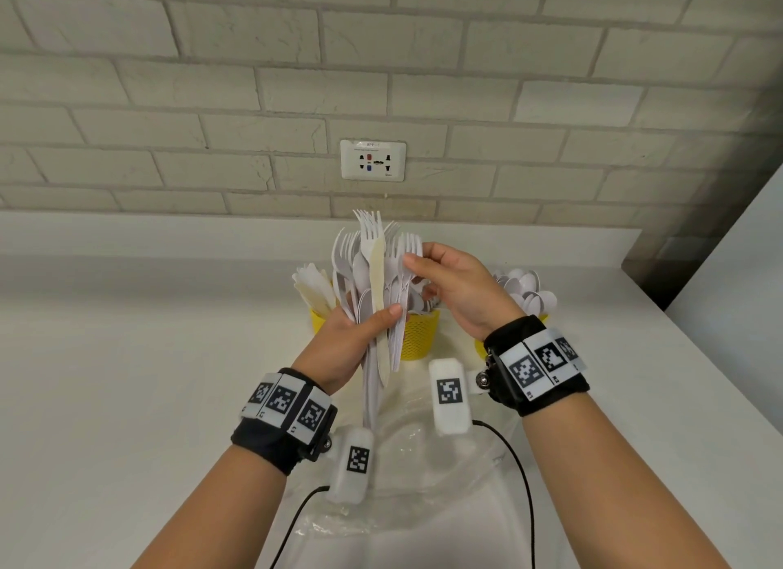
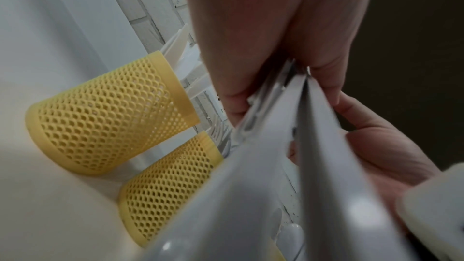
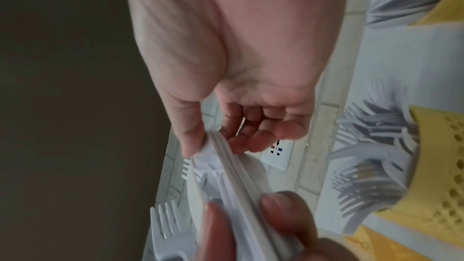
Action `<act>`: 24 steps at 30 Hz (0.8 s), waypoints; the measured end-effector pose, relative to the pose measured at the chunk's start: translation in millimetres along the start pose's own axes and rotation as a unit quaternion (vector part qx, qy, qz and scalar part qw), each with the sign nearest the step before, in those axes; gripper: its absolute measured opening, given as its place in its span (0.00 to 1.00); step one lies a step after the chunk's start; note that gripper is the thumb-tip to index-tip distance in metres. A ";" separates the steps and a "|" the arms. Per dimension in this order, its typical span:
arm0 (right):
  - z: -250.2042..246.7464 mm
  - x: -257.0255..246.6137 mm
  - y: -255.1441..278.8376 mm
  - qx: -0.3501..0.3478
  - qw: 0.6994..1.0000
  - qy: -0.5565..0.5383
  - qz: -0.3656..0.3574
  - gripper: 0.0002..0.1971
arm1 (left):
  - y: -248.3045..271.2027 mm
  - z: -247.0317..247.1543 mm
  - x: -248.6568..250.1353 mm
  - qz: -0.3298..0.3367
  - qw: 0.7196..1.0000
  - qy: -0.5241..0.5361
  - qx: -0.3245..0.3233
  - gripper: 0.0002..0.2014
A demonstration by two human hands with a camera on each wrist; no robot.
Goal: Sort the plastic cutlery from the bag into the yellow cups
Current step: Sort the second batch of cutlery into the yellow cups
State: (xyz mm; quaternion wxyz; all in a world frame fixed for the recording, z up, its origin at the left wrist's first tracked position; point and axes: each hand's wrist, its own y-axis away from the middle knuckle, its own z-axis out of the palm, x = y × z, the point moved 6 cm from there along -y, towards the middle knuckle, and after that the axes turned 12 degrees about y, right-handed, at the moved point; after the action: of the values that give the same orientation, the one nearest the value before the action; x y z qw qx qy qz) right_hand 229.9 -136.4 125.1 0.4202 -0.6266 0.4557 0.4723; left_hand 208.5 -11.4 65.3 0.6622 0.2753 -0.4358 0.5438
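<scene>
Crumpled clear plastic bag [image 1: 428, 454] lies nearest, on the counter. Left hand [image 1: 339, 348] clamps a mixed bundle of white plastic cutlery [image 1: 377, 297]; right hand [image 1: 453, 289] pinches forks. Peel off one kind only, over the yellow mesh cups [image 1: 417, 335].

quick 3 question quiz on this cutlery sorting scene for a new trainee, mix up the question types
1. True or false: the left hand holds a fanned bunch of cutlery above the counter.
2. Multiple choice: the cup on the right is filled with: A) knives B) spoons C) straws.
3. Short answer: what is the right hand doing?

Key
1. True; the bunch is mostly forks, with one cream knife at the front.
2. B; the spoons show round white bowls above the wrist.
3. It pinches cutlery at the right edge of the bunch, apparently forks, seemingly to pull them out.
</scene>
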 end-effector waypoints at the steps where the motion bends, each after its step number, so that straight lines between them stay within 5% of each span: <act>1: 0.0 -2.1 0.8 0.002 1.000 0.009 -0.007 0.05 | 0.5 0.0 0.4 0.003 1.000 -0.006 -0.001 0.20; 6: -5.7 -6.2 -5.9 0.015 1.000 0.024 -0.011 0.03 | 0.4 -6.5 0.0 0.001 0.999 -0.019 0.031 0.16; 9: -24.8 -11.8 -14.9 0.076 0.996 -0.038 -0.023 0.04 | -0.2 -20.6 -1.1 0.001 0.995 -0.042 0.086 0.03; 14: -60.2 -31.8 -24.4 0.198 0.971 -0.060 -0.122 0.05 | 0.9 -38.1 1.3 0.023 0.989 -0.056 0.137 0.03; 18: -56.2 -17.7 -34.8 0.256 0.953 0.075 -0.143 0.07 | 1.6 -42.7 4.6 0.036 0.986 -0.057 0.150 0.05; 24: -18.0 45.0 -41.0 0.156 0.912 0.373 -0.064 0.27 | 2.5 -36.7 8.9 0.034 0.990 -0.052 0.128 0.05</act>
State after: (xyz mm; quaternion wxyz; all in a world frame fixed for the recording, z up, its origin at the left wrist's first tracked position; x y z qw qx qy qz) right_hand 279.6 -152.0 88.8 0.3411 -0.7119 0.6059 0.0989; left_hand 216.5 24.3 55.6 0.5789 0.3705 -0.4053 0.6028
